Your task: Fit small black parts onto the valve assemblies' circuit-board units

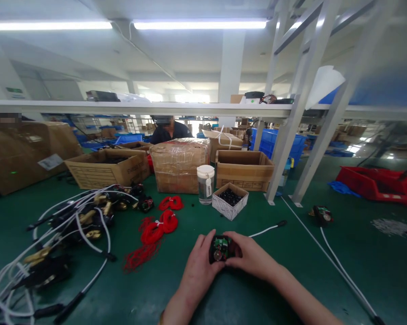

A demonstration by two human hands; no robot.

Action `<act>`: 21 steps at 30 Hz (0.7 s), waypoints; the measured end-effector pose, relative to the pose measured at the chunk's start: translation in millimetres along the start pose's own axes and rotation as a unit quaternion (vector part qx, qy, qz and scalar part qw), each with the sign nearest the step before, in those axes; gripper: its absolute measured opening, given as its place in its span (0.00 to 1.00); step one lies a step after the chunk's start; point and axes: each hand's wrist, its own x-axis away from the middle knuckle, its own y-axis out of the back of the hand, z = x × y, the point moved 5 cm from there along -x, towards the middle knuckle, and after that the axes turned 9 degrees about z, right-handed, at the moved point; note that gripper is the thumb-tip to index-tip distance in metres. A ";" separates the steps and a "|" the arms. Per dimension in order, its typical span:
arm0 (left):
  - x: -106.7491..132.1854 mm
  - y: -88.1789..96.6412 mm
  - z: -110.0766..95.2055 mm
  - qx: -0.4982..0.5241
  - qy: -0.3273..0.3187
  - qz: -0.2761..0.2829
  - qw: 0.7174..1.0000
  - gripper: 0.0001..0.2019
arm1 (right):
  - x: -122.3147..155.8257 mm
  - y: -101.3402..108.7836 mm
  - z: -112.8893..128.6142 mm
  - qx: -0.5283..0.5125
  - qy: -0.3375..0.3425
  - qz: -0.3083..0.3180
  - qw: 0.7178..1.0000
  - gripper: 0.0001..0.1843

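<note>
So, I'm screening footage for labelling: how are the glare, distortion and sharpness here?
Head view: the ceiling tube lights are burnt out to white; head view: the metal uprights at right slant strongly, suggesting wide-angle distortion; head view: the circuit board between the hands looks soft in fine detail.

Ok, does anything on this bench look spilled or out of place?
Possibly: a pale patch, seemingly small loose pieces, lies on the green benchtop at right, near the red bin, outside any container, so it looks spilled.
</note>
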 end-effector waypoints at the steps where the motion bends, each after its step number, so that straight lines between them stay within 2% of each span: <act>1: 0.8 -0.8 -0.7 0.000 0.004 -0.003 1.000 0.39 | -0.1 -0.2 0.3 -0.003 -0.006 -0.002 1.000 0.34; 5: 2.3 -5.6 -0.4 0.013 0.011 -0.022 1.000 0.38 | -2.2 -5.3 -8.8 -0.005 -0.034 0.003 0.999 0.32; 8: 2.9 -9.8 0.4 0.024 0.011 -0.034 0.999 0.39 | -5.4 -10.6 -22.0 -0.004 -0.030 0.005 1.000 0.32; 12: 8.0 -14.8 -0.5 0.033 0.019 -0.009 0.999 0.44 | -5.5 -16.0 -39.1 -0.003 -0.033 0.000 0.999 0.36; 14: 14.3 -8.1 0.7 0.036 0.021 0.001 0.999 0.47 | -2.6 -17.4 -45.4 -0.017 -0.040 0.018 0.999 0.40; 16: 24.2 13.9 8.0 0.032 0.029 -0.032 0.999 0.40 | 2.0 -14.7 -50.7 -0.051 -0.044 0.029 0.997 0.42; 17: 31.1 31.6 15.3 0.025 0.044 -0.070 0.996 0.32 | 4.5 -11.1 -53.5 -0.073 -0.046 0.022 0.996 0.42; 19: 50.0 76.0 37.0 -0.010 0.106 -0.174 0.979 0.13 | 8.7 -1.0 -60.4 -0.114 -0.055 -0.013 0.992 0.41; 21: 72.6 121.4 60.7 -0.050 0.168 -0.254 0.951 0.09 | 10.9 8.5 -68.6 -0.146 -0.069 -0.053 0.985 0.42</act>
